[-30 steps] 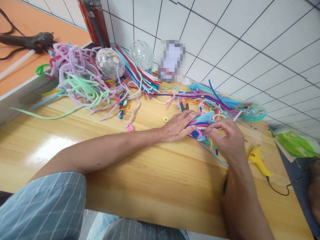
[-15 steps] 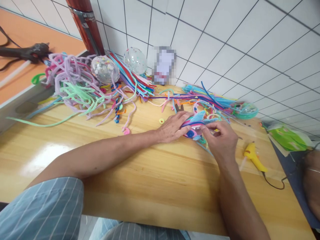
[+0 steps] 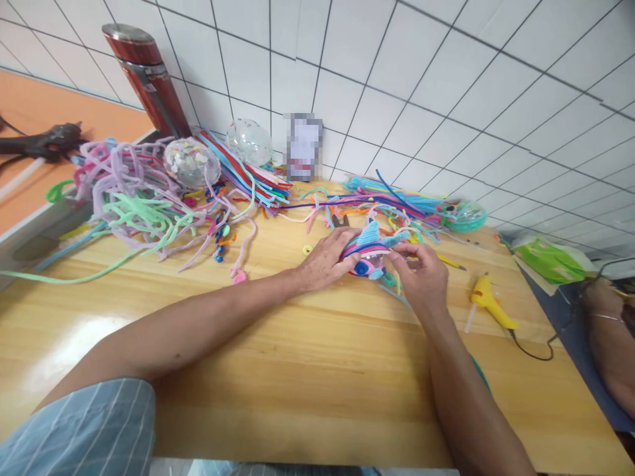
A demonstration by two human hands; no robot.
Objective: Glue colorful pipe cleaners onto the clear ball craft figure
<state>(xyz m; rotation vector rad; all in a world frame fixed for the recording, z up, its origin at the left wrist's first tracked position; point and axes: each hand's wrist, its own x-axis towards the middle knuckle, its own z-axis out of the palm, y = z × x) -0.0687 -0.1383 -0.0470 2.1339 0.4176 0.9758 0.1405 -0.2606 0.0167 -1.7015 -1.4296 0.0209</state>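
A small fish-shaped craft [image 3: 368, 248] of blue, pink and purple pipe cleaners wraps round a clear ball. It has ribbed light-blue fins and a dark-blue round eye. My left hand [image 3: 325, 263] is closed on its left side, fingers over the top and thumb in front. At its right edge, my right hand [image 3: 425, 272] pinches a pink pipe-cleaner strip between thumb and forefinger against the ball. The fingertips hide part of that strip. Loose pipe-cleaner pieces [image 3: 391, 281] lie just under and behind the craft.
A tangle of pipe cleaners [image 3: 133, 175], confetti-filled clear balls [image 3: 191, 164] and a red-brown flask [image 3: 149, 79] stand at left. A phone [image 3: 303, 147] leans on the tiled wall. A yellow glue gun [image 3: 491, 303] lies at right, near a pencil [image 3: 451, 262]. Another person's arm [image 3: 610, 337] shows far right.
My view has tilted up and shifted right, so everything sits lower and further left. Both hands stay on the craft, the right still pinching its edge. The other person's hand now shows more.
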